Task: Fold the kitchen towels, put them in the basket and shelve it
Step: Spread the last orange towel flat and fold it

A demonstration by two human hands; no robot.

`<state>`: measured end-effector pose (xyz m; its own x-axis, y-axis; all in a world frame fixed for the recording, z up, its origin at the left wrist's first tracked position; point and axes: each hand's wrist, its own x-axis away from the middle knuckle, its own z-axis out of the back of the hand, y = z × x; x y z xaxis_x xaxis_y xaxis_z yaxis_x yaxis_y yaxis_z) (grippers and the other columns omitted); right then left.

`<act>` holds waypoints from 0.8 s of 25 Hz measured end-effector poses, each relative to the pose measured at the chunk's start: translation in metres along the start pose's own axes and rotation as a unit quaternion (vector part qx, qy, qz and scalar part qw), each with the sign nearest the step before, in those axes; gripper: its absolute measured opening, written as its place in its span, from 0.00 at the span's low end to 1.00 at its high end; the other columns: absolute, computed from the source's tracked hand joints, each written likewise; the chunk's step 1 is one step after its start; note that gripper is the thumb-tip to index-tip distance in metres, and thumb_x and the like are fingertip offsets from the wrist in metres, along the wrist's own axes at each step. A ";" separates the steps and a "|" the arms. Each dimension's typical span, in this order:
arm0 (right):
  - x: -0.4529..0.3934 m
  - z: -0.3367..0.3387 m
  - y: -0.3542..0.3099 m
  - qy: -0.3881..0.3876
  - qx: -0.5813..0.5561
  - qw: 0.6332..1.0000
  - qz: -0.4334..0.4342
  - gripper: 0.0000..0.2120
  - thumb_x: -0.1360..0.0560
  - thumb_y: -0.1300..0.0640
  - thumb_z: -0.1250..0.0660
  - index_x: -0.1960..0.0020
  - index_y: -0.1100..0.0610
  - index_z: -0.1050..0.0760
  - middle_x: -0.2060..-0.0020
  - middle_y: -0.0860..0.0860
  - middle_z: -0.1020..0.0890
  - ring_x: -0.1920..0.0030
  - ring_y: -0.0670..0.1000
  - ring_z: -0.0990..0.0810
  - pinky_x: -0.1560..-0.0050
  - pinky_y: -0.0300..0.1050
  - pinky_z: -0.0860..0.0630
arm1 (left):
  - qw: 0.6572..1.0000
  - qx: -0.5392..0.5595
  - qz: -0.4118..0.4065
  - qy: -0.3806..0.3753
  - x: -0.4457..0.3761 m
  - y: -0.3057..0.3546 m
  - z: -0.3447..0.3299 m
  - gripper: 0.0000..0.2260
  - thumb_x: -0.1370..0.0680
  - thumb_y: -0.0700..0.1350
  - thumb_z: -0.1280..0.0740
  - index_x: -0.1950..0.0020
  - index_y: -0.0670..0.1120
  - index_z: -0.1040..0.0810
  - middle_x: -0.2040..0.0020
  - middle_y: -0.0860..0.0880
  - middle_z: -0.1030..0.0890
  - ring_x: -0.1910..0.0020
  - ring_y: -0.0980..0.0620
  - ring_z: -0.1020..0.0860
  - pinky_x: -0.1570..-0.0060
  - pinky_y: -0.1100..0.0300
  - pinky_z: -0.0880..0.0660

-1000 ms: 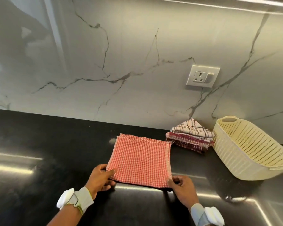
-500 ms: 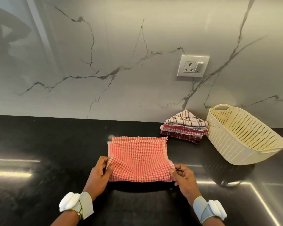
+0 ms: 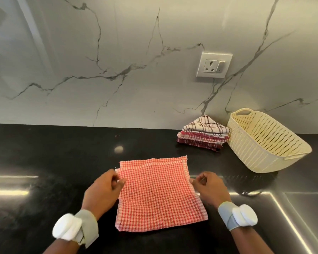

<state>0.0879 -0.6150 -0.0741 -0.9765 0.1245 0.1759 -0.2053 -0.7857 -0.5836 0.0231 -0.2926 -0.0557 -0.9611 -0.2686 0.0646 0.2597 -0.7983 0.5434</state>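
towel: we see a red-and-white checked towel (image 3: pixel 159 193) lying on the black counter (image 3: pixel 44 153), front and centre, its near part doubled over.
left hand: our left hand (image 3: pixel 103 192) pinches the towel's left edge, thumb and fingers curled onto the cloth.
right hand: our right hand (image 3: pixel 209 187) pinches the right edge, fingers curled in tight.
wrists: we wear a grey band with a white puck on each wrist.
stack: folded towels (image 3: pixel 204 134) piled at the back right against the marble wall (image 3: pixel 117 52), top one white with dark checks.
basket: cream perforated basket (image 3: pixel 261 142) just right of the stack, tilted; we cannot tell if they touch.
socket: wall socket (image 3: pixel 214 65) above the stack.
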 end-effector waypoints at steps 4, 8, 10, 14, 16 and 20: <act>-0.023 -0.021 -0.037 -0.024 -0.023 0.997 0.067 0.03 0.27 0.54 0.29 0.54 0.48 0.22 0.53 0.46 0.19 0.49 0.49 0.20 0.43 0.50 0.23 | 0.992 -0.014 -0.108 -0.059 -0.056 0.004 -0.022 0.09 0.23 0.53 0.34 0.44 0.55 0.24 0.48 0.56 0.22 0.49 0.56 0.23 0.48 0.59 0.27; -0.049 -0.040 -0.057 -0.016 0.033 0.994 0.102 0.14 0.23 0.56 0.36 0.38 0.50 0.24 0.40 0.50 0.26 0.39 0.53 0.26 0.37 0.48 0.30 | 0.984 -0.098 -0.120 -0.084 -0.099 0.000 -0.041 0.16 0.24 0.60 0.35 0.39 0.55 0.27 0.43 0.57 0.25 0.44 0.55 0.28 0.41 0.58 0.29; -0.063 -0.041 -0.057 -0.005 0.070 0.994 0.086 0.17 0.23 0.55 0.36 0.35 0.50 0.26 0.39 0.52 0.27 0.39 0.55 0.26 0.37 0.50 0.29 | 0.976 -0.139 -0.134 -0.104 -0.105 -0.001 -0.046 0.16 0.26 0.62 0.34 0.43 0.56 0.27 0.44 0.57 0.26 0.46 0.56 0.28 0.41 0.59 0.30; -0.082 -0.043 -0.042 -0.040 0.083 0.995 0.026 0.18 0.26 0.55 0.32 0.38 0.53 0.27 0.40 0.54 0.28 0.41 0.57 0.24 0.39 0.48 0.29 | 0.976 -0.132 -0.111 -0.130 -0.117 0.001 -0.047 0.20 0.29 0.62 0.29 0.43 0.56 0.29 0.45 0.58 0.26 0.47 0.56 0.25 0.40 0.58 0.30; -0.086 -0.041 -0.040 -0.034 0.058 0.997 0.027 0.08 0.30 0.54 0.27 0.52 0.50 0.24 0.47 0.53 0.24 0.50 0.54 0.22 0.47 0.46 0.26 | 0.972 -0.157 -0.127 -0.117 -0.118 0.006 -0.043 0.17 0.29 0.61 0.29 0.46 0.56 0.27 0.48 0.58 0.24 0.49 0.56 0.24 0.40 0.57 0.33; -0.091 -0.040 -0.038 0.003 -0.027 0.999 0.029 0.08 0.32 0.61 0.27 0.63 0.52 0.25 0.60 0.52 0.19 0.60 0.50 0.22 0.57 0.43 0.26 | 0.972 -0.121 -0.145 -0.140 -0.122 0.013 -0.038 0.09 0.27 0.54 0.29 0.57 0.54 0.27 0.53 0.58 0.22 0.53 0.56 0.24 0.41 0.56 0.31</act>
<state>0.1821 -0.5726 -0.0994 -0.9872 0.0841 0.1356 -0.1518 -0.7576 -0.6348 0.1476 -0.2906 -0.0887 -0.9765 0.1158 0.1815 -0.0430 -0.9310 0.3625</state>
